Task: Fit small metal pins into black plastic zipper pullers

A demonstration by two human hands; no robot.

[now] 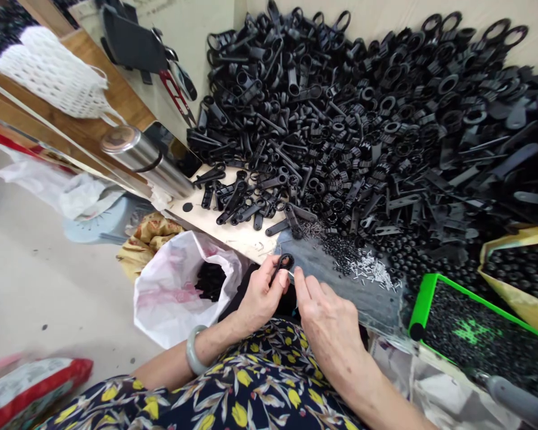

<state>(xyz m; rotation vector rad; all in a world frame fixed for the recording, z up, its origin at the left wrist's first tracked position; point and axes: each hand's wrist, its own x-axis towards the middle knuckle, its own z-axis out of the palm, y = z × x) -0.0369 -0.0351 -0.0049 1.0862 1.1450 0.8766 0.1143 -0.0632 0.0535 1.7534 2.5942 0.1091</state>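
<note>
Between the thumb and fingers of my left hand (pixel 260 298) is a black plastic part with a ring-shaped end (pixel 286 261), held up over my lap by the table edge. My right hand (pixel 327 313) is closed close beside it. A thin silvery pin (pixel 290 273) shows between its fingertips and the black part; its far end is hidden by my fingers. Just beyond my hands, loose silver pins (pixel 374 270) lie scattered on a grey-blue mat (pixel 336 286). Small black pieces (pixel 336 242) are spread beside them.
A large heap of black plastic parts (pixel 341 119) covers the table's back. Assembled-looking black pieces (pixel 242 200) lie left of it, near a steel flask (pixel 147 161). A white bag (pixel 170 292) stands below left; a green tray (pixel 425 298) of black bits is at right.
</note>
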